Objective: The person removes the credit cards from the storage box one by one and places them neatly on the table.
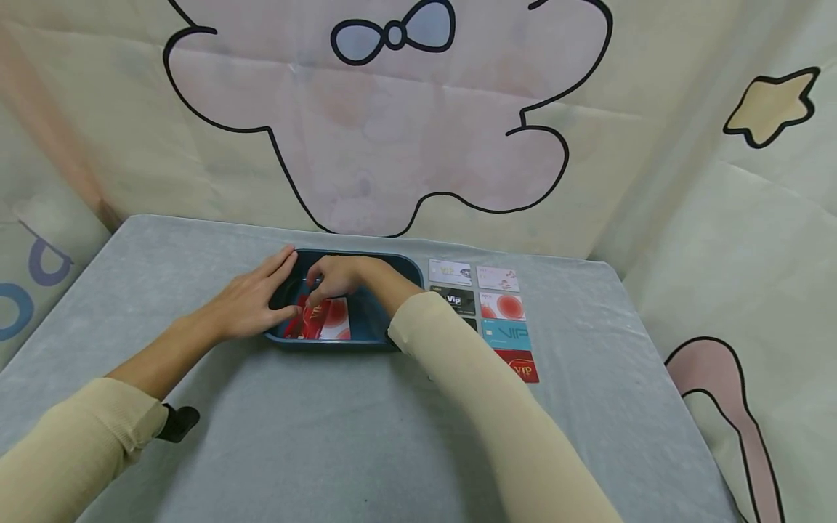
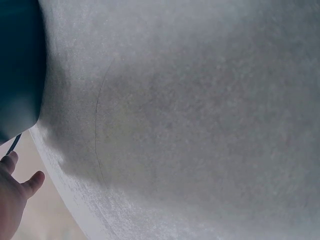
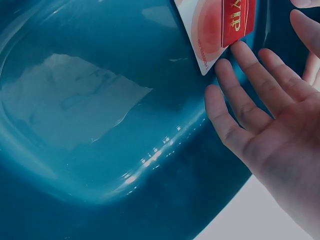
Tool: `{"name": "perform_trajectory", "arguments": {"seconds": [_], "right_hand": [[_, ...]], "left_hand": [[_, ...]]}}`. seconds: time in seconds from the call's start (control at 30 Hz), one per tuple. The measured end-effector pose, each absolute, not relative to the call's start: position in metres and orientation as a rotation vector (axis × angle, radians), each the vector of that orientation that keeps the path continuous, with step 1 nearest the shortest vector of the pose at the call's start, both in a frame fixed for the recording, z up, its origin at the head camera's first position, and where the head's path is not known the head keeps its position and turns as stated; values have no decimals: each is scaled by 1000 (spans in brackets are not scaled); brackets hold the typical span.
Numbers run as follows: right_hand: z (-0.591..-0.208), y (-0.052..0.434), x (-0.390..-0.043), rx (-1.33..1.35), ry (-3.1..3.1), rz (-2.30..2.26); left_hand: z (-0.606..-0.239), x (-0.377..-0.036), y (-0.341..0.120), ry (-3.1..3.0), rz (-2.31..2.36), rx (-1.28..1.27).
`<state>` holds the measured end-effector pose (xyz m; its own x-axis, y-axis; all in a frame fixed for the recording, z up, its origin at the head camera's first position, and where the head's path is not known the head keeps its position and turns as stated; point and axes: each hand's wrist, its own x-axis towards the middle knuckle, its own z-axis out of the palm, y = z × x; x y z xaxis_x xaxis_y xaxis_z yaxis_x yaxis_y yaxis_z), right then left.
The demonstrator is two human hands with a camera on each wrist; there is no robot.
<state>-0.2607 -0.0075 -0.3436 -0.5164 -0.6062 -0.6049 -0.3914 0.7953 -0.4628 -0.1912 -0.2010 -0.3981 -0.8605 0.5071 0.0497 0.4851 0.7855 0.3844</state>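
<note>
A dark teal tray [image 1: 375, 319] stands on the cloth-covered table, with red VIP cards [image 1: 316, 317] and a white card with a red circle [image 1: 336, 319] overlapping inside it. My left hand [image 1: 251, 298] lies across the tray's left end, fingers fairly straight toward the back corner and thumb beside the cards. From the right, my right hand [image 1: 336, 277] reaches down into the tray over the cards. In the right wrist view its fingers [image 3: 255, 92] are loosely extended beside the card edges, with no clear pinch. Whether they press a card cannot be told.
Right of the tray, several cards lie in two columns, among them a white VIP card [image 1: 450, 272], a black Vip card [image 1: 455, 300], a teal card [image 1: 506, 334] and a red card [image 1: 521, 365]. My right forearm partly covers the nearer column. A printed curtain [image 1: 392, 145] hangs behind.
</note>
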Motion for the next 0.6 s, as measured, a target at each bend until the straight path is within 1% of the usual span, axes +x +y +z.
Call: {"name": "perform_trajectory", "arguments": {"seconds": [0.3,0.6], "right_hand": [[-343,-11,-257,-718,2168,-362],[-343,-13,-256,-772,2131,-336]], "left_hand": [[-397,-191,-201,2918,602,795],[-399,-191,-201,2915,593,796]]}}
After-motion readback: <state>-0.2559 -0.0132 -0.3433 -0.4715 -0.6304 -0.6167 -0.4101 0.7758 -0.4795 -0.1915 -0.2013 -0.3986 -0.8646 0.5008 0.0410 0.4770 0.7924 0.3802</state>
